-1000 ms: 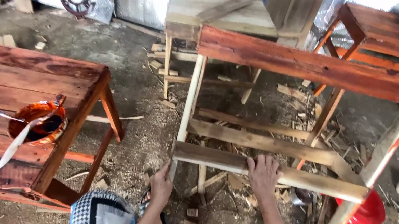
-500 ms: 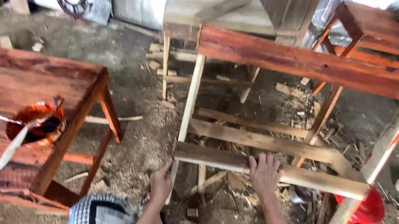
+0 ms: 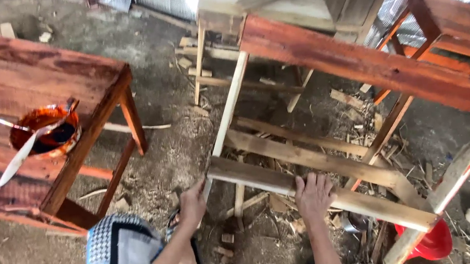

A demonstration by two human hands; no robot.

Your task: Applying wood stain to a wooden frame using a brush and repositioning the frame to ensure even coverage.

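Both hands are down low on the bench frame: the left hand [image 3: 192, 204] curls around the end of the bare lower rail [image 3: 322, 193], right at the pale leg [image 3: 227, 115], while the right hand [image 3: 314, 194] lies flat and open on top of that same rail, fingers spread, gripping nothing. The rail runs across beneath the red-stained bench top [image 3: 378, 68]. Off to the left, a bowl of stain [image 3: 44, 130] sits on the stained table [image 3: 11, 83], brush [image 3: 20, 157] resting across it.

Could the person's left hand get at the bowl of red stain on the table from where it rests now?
Probably yes: the left hand grips the rail's end, and only open floor separates it from the bowl near the table's edge.
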